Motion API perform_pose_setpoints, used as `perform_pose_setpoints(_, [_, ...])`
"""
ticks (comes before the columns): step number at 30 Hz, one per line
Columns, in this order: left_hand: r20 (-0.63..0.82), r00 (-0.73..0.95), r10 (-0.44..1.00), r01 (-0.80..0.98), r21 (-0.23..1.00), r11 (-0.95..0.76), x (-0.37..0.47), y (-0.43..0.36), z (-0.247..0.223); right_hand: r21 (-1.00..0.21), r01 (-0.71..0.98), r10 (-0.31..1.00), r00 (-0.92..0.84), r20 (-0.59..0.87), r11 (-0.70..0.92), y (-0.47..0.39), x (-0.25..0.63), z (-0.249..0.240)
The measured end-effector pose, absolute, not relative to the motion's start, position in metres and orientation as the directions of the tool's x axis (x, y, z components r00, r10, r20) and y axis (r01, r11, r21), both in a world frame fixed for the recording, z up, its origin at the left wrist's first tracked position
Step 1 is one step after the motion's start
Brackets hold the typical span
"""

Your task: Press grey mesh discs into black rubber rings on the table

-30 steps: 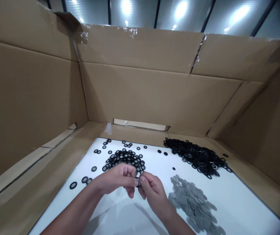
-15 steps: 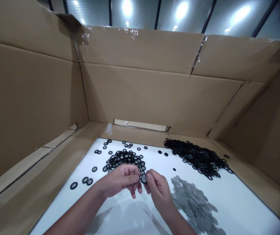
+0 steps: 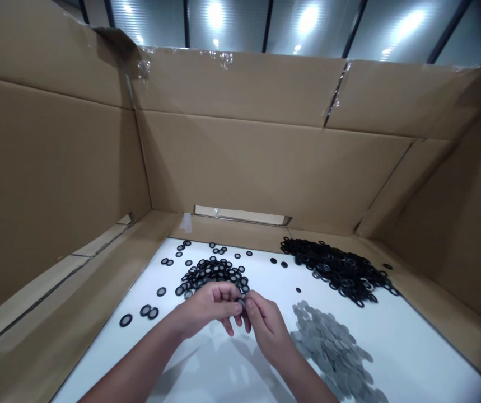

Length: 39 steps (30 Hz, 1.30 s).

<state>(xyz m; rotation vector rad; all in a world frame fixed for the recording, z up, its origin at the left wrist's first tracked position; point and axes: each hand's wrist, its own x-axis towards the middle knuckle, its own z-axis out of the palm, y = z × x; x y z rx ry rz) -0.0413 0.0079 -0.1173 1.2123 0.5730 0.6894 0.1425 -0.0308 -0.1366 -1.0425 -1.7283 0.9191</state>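
Between my two hands, above the white board (image 3: 206, 364), is a small black ring with a grey disc in it (image 3: 241, 302), mostly covered by my fingertips. My left hand (image 3: 217, 305) pinches it from the left with thumb and fingers. From the right, my right hand (image 3: 263, 316) grips its other edge. Just behind them lies a heap of black rings with grey discs in them (image 3: 210, 272). To the right of my right hand spreads a pile of loose grey discs (image 3: 332, 350).
A large pile of plain black rings (image 3: 336, 268) sits at the back right. Several ringed discs (image 3: 153, 313) lie scattered at the left. Tall cardboard walls (image 3: 240, 157) stand around the left, back and right of the board.
My hands have drawn closer together, and my fingers now cover more of the ring and disc. The view has shifted slightly; the piles look the same.
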Motion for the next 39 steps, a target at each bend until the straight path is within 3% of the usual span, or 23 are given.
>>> perform_pose_setpoints(12, [-0.013, 0.582, 0.813, -0.202, 0.966, 0.16, -0.04, 0.009, -0.121, -0.848, 0.344, 0.909, -0.254, 0.33, 0.404, -0.033, 0.143, -0.13])
perform_pose_setpoints(29, [-0.036, 0.642, 0.766, -0.14, 0.976, 0.164, -0.039, 0.007, -0.115, -0.862, 0.325, 0.918, -0.208, 0.336, 0.389, -0.03, 0.145, -0.132])
perform_pose_setpoints(39, [-0.097, 0.655, 0.75, -0.062, 0.981, 0.182, -0.047, 0.012, -0.111, -0.779, 0.418, 0.882, -0.276, 0.381, 0.468, -0.029, 0.147, -0.131])
